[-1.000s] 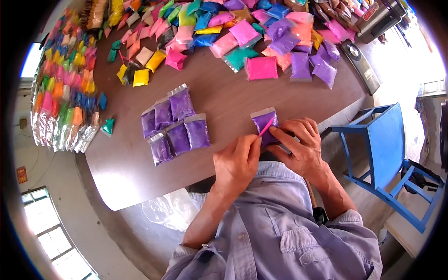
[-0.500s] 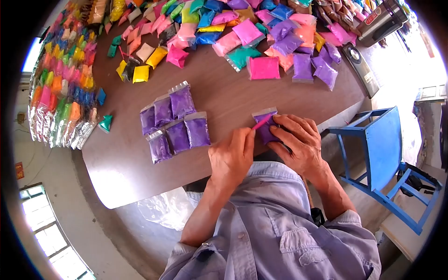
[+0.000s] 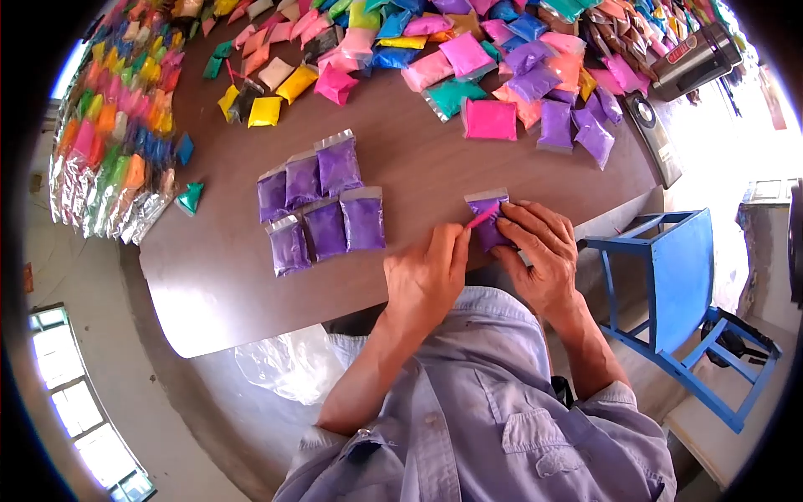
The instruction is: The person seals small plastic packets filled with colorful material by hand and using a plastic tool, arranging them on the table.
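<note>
A small purple packet [image 3: 488, 238] with a clear top strip lies at the near edge of the table, partly covered by my fingers. My right hand [image 3: 542, 255] has its curled fingers and thumb on the packet's right side, gripping it. Pinched in my left hand [image 3: 425, 272] is a thin pink plastic stick [image 3: 481, 217], whose far end rests across the upper part of the packet. To the left, several similar filled purple packets [image 3: 325, 228] lie in two rows.
A heap of coloured packets [image 3: 490, 120] covers the far side of the brown table [image 3: 226, 293]. Bagged packets [image 3: 109, 151] hang over the left edge. A flat scale-like device [image 3: 655, 138] and a metallic container [image 3: 696, 60] sit at right, near a blue stool [image 3: 682, 276].
The whole view has shifted slightly, so the table's contents appear moved. Both hands keep nearly the same hold, with the pink stick still against the purple packet.
</note>
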`<action>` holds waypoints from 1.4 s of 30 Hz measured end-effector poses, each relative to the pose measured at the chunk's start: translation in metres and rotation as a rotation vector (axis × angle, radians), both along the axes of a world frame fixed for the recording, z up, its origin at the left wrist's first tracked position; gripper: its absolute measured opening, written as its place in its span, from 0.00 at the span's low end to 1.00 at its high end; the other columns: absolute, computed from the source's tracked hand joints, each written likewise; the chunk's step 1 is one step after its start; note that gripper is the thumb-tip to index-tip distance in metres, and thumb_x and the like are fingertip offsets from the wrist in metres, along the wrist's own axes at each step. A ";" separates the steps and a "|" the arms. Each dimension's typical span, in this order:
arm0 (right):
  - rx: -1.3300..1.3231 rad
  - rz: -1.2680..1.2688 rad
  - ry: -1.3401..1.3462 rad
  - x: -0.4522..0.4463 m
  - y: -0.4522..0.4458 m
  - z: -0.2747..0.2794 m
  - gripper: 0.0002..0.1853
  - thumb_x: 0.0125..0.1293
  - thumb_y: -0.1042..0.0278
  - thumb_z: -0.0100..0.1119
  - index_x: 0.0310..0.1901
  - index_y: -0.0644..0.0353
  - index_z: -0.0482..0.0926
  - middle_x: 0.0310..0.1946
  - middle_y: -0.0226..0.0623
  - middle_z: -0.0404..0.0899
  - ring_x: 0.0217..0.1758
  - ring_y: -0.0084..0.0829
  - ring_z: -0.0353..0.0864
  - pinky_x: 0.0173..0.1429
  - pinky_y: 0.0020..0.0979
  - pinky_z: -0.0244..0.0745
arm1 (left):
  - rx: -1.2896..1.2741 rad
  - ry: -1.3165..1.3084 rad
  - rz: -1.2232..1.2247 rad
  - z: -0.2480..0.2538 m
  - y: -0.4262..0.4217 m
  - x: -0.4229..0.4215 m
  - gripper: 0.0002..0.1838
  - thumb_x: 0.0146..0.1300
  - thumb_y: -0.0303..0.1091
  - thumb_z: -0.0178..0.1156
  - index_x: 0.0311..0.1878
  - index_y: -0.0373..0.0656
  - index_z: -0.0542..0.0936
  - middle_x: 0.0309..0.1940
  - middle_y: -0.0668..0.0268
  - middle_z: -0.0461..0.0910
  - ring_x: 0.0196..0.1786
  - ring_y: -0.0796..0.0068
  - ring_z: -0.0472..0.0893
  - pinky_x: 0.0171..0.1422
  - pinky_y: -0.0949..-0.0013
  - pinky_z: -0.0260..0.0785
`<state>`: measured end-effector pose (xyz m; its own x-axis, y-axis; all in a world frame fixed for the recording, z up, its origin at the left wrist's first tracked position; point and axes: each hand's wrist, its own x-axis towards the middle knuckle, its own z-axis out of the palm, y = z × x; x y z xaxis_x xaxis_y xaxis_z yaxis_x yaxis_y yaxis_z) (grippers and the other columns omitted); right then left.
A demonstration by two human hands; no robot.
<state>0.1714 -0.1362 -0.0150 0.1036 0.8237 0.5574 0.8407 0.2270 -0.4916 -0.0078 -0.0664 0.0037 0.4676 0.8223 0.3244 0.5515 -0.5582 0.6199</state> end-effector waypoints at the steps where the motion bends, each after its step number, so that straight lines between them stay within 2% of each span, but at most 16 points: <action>1: 0.010 -0.004 -0.001 0.000 0.001 0.000 0.21 0.47 0.69 0.79 0.46 0.58 0.87 0.53 0.36 0.87 0.60 0.41 0.83 0.61 0.41 0.75 | -0.002 0.002 0.012 -0.001 0.004 0.002 0.05 0.66 0.28 0.68 0.37 0.43 0.80 0.26 0.59 0.83 0.25 0.55 0.83 0.26 0.58 0.72; 9: 0.015 -0.003 0.021 -0.002 0.000 0.000 0.21 0.47 0.72 0.79 0.45 0.59 0.87 0.53 0.37 0.87 0.60 0.41 0.84 0.61 0.40 0.75 | -0.003 -0.141 0.004 -0.003 -0.006 -0.003 0.06 0.67 0.30 0.67 0.37 0.43 0.79 0.26 0.59 0.83 0.25 0.54 0.83 0.27 0.57 0.72; 12: 0.013 0.007 0.017 -0.002 0.001 0.001 0.20 0.47 0.73 0.79 0.45 0.59 0.87 0.53 0.37 0.87 0.60 0.41 0.83 0.62 0.40 0.74 | 0.048 -0.046 -0.038 -0.002 -0.008 -0.005 0.06 0.67 0.31 0.68 0.37 0.43 0.79 0.26 0.60 0.82 0.25 0.54 0.82 0.27 0.57 0.72; 15: -0.008 0.016 0.000 -0.001 0.000 0.002 0.20 0.47 0.74 0.79 0.45 0.59 0.87 0.53 0.38 0.86 0.60 0.42 0.83 0.62 0.41 0.75 | 0.006 0.059 0.089 -0.004 0.002 -0.005 0.06 0.66 0.30 0.68 0.38 0.43 0.79 0.26 0.60 0.82 0.25 0.56 0.83 0.27 0.57 0.72; 20: -0.034 0.009 0.047 0.000 -0.002 0.009 0.19 0.48 0.76 0.77 0.45 0.58 0.87 0.52 0.36 0.85 0.58 0.43 0.83 0.61 0.42 0.75 | -0.023 -0.087 0.002 0.009 0.001 -0.008 0.05 0.64 0.26 0.68 0.37 0.43 0.81 0.25 0.61 0.82 0.24 0.58 0.81 0.27 0.59 0.72; 25: -0.001 0.083 -0.094 0.005 -0.001 0.011 0.20 0.47 0.78 0.72 0.45 0.57 0.88 0.48 0.35 0.84 0.54 0.40 0.83 0.57 0.40 0.77 | 0.038 -0.150 -0.038 0.017 -0.003 0.003 0.03 0.64 0.26 0.68 0.38 0.43 0.82 0.26 0.62 0.81 0.25 0.60 0.82 0.28 0.60 0.73; 27: 0.016 0.097 -0.099 0.007 -0.001 0.006 0.20 0.47 0.78 0.71 0.45 0.56 0.88 0.48 0.35 0.84 0.53 0.40 0.83 0.57 0.40 0.77 | 0.027 0.018 -0.118 0.017 0.000 0.007 0.03 0.65 0.28 0.68 0.37 0.44 0.81 0.26 0.63 0.81 0.27 0.60 0.82 0.28 0.60 0.73; 30: 0.034 0.107 -0.090 0.007 0.001 0.005 0.19 0.47 0.78 0.71 0.44 0.56 0.88 0.47 0.35 0.84 0.52 0.40 0.84 0.56 0.40 0.77 | 0.072 0.091 -0.107 0.015 0.018 0.012 0.05 0.66 0.31 0.67 0.35 0.45 0.80 0.26 0.63 0.81 0.28 0.59 0.83 0.29 0.61 0.74; 37: 0.023 0.100 -0.076 0.006 0.001 0.005 0.17 0.48 0.79 0.71 0.42 0.57 0.88 0.48 0.35 0.84 0.51 0.40 0.84 0.55 0.40 0.77 | 0.065 0.133 -0.084 0.022 0.028 0.015 0.07 0.67 0.33 0.66 0.34 0.46 0.78 0.27 0.64 0.80 0.30 0.60 0.84 0.30 0.61 0.74; 40: 0.016 0.104 -0.077 0.005 0.001 0.009 0.17 0.47 0.79 0.71 0.42 0.57 0.88 0.48 0.35 0.84 0.52 0.39 0.84 0.56 0.40 0.77 | 0.072 0.043 -0.194 0.021 0.022 0.016 0.07 0.65 0.32 0.66 0.33 0.46 0.78 0.27 0.64 0.80 0.30 0.61 0.84 0.29 0.61 0.74; 42: 0.019 0.107 -0.085 0.005 0.003 0.009 0.17 0.47 0.79 0.71 0.42 0.57 0.88 0.47 0.35 0.84 0.50 0.39 0.84 0.56 0.39 0.77 | 0.080 0.155 -0.164 0.018 0.023 0.016 0.05 0.64 0.31 0.66 0.34 0.47 0.79 0.26 0.64 0.79 0.29 0.61 0.84 0.30 0.60 0.75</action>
<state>0.1760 -0.1337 -0.0061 -0.0328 0.8166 0.5762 0.8496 0.3265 -0.4142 0.0078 -0.0430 0.0217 0.6419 0.7060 0.2992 0.5350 -0.6919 0.4849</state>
